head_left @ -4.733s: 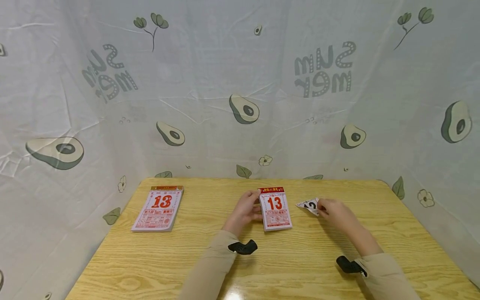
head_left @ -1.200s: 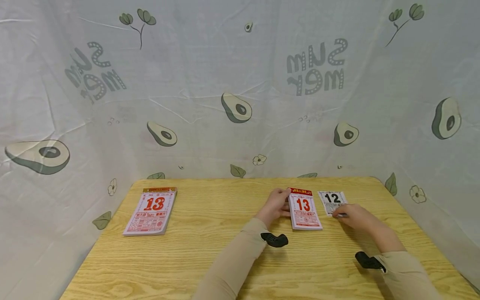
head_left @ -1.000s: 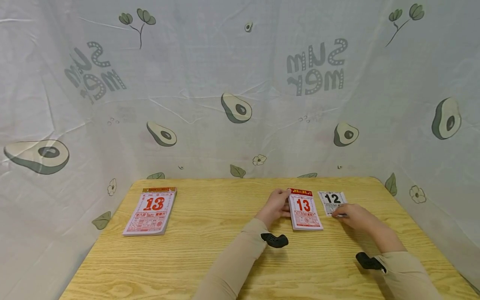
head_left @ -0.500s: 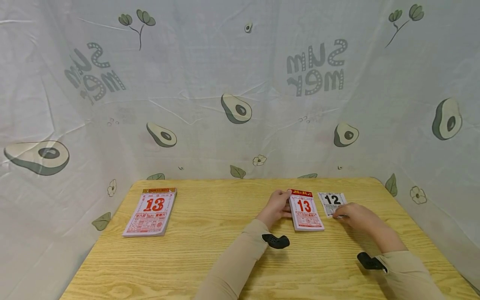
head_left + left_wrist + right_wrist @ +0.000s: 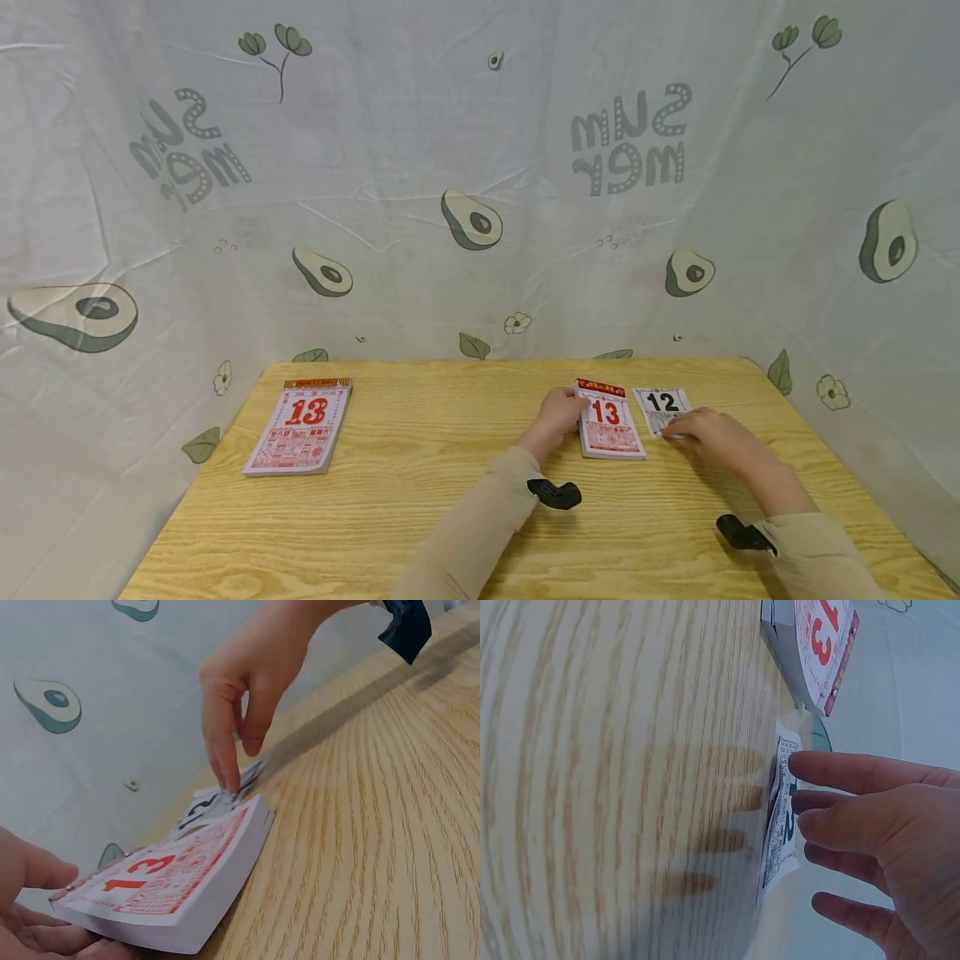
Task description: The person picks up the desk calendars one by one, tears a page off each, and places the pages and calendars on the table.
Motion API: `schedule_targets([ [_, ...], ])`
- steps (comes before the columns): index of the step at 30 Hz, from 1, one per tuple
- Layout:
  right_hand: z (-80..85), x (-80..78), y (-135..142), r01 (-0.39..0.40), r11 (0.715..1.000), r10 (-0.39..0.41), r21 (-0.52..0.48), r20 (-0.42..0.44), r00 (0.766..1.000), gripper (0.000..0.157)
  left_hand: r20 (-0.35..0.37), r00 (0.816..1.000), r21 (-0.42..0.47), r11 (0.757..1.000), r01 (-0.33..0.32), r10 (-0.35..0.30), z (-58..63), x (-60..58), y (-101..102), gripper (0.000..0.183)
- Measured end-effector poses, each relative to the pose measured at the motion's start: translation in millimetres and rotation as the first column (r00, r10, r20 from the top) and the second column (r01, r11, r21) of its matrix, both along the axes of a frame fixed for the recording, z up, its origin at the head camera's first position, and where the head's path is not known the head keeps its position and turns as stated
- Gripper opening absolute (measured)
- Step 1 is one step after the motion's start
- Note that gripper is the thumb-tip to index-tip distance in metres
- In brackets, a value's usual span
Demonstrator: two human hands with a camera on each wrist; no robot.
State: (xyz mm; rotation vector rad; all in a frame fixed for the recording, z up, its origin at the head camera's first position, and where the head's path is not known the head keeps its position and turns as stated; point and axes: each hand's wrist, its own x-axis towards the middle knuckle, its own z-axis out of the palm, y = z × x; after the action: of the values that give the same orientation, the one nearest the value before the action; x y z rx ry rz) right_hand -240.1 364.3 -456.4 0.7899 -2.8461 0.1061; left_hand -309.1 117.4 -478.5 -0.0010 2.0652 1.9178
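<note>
Pale avocado-print cloth (image 5: 405, 150) backs the yellow wood-grain desk (image 5: 435, 442). The left hand (image 5: 558, 414) grips a white calendar pad (image 5: 611, 437) showing red 13; the right hand (image 5: 717, 437), fingers extended, touches a loose white sheet (image 5: 660, 407) with black 12 just beside it. Separation looks done, letting go remains.

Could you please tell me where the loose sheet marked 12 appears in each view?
Head: the sheet lies right of centre, between the calendar pad and the right hand.
Left wrist: sheet near the centre, beyond that pad.
Right wrist: sheet right of centre, partly behind that hand.
Shared landmark: that pad, its red 13 visible.
</note>
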Motion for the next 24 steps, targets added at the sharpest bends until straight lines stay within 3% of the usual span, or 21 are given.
schedule_targets([
  [4,-1.8,0.4,-0.8,0.005,1.0,-0.005,-0.001,-0.016,1.0,0.016,-0.126,0.99,-0.155,0.987,0.046,-0.066,1.2,3.9,-1.5,0.053],
  [7,-3.1,1.4,-1.1,0.013,1.0,-0.013,-0.006,-0.029,1.0,0.016,-0.2,0.967,-0.328,0.941,0.087,-0.159,1.7,6.4,-3.0,0.07],
  [9,-4.7,2.2,-0.6,0.02,1.0,-0.02,-0.006,-0.04,0.999,0.016,-0.222,0.947,-0.441,0.89,0.114,-0.231,2.0,8.1,-4.0,0.078],
  [13,-5.4,6.3,-1.1,0.062,0.998,-0.062,-0.016,-0.047,0.997,0.025,-0.237,0.903,-0.652,0.748,0.125,-0.358,2.8,11.4,-5.3,0.082],
  [16,-4.4,9.6,-2.7,0.113,0.993,-0.114,-0.032,-0.023,0.993,0.036,-0.222,0.883,-0.769,0.631,0.103,-0.414,2.8,13.9,-5.5,0.086],
  [18,-4.7,10.7,-3.0,0.142,0.989,-0.143,-0.042,-0.014,0.99,0.042,-0.203,0.877,-0.819,0.567,0.092,-0.435,1.5,15.1,-5.1,0.091],
  [20,-5.7,10.9,-2.7,0.162,0.986,-0.163,-0.041,-0.013,0.987,0.048,-0.187,0.875,-0.849,0.521,0.085,-0.447,0.2,15.9,-4.7,0.095],
  [24,-7.1,11.5,-2.7,0.192,0.981,-0.192,-0.039,0.0,0.981,0.055,-0.17,0.873,-0.876,0.476,0.079,-0.457,-0.2,16.9,-3.8,0.096],
])
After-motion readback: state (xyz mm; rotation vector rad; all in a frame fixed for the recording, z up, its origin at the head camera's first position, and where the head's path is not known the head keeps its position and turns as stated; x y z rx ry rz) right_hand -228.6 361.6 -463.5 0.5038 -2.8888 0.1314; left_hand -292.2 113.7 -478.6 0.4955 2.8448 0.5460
